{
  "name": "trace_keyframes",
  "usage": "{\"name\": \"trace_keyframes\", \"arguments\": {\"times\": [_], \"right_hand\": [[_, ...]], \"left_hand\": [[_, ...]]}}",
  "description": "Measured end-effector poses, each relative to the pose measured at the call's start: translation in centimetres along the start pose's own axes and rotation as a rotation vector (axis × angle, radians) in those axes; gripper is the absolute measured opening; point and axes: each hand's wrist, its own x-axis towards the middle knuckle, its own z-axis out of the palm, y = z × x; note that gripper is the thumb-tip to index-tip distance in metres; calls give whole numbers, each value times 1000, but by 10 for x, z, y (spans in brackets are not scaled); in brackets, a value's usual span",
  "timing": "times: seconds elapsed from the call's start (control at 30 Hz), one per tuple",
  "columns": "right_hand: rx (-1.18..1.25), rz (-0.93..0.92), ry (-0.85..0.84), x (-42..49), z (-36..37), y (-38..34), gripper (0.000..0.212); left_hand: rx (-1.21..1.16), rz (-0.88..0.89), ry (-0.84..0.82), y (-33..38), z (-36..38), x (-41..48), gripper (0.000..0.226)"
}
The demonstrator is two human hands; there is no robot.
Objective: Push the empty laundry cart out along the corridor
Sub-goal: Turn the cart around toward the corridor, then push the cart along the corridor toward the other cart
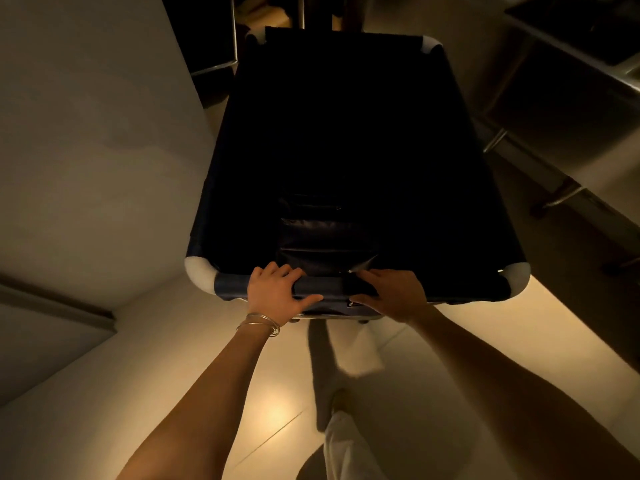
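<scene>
The laundry cart [346, 133] is black with white corner pads [199, 271]. The floor [173, 375] is cream, the bracelets [259, 323] silver, the trousers [346, 448] white.

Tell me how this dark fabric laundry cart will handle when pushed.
The laundry cart probably rolls easily: nothing shows inside its dark bin, though it is dim. Its fabric walls look soft and may flex. Both hands, left hand and right hand, hold the near rail, so it should steer straight.

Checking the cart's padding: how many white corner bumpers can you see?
4: near left beside the left hand, near right, far left and far right. The far pair is only partly visible.
</scene>
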Motion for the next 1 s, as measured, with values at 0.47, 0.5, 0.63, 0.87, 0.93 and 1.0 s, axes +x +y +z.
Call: {"name": "trace_keyframes", "arguments": {"times": [0.47, 0.5, 0.63, 0.87, 0.93, 1.0], "right_hand": [[-27, -132, -120, 149, -8, 105, 56], [-39, -151, -127, 160, -8, 112, 57], [-78, -206, -155, 208, -9, 136, 59], [-131, -197, -211, 300, -14, 173, 62], [-167, -158, -245, 323, -17, 181, 67], [-195, -123, -280, 345, -16, 187, 64]], "left_hand": [[32, -93, 7, -21, 27, 144, 58], [35, -95, 11, -24, 29, 154, 58], [54, -122, 0, -38, 37, 197, 59], [47, -176, -6, -66, 49, 277, 60], [44, -186, 3, -74, 53, 298, 59], [40, -201, 8, -82, 57, 318, 58]]}}
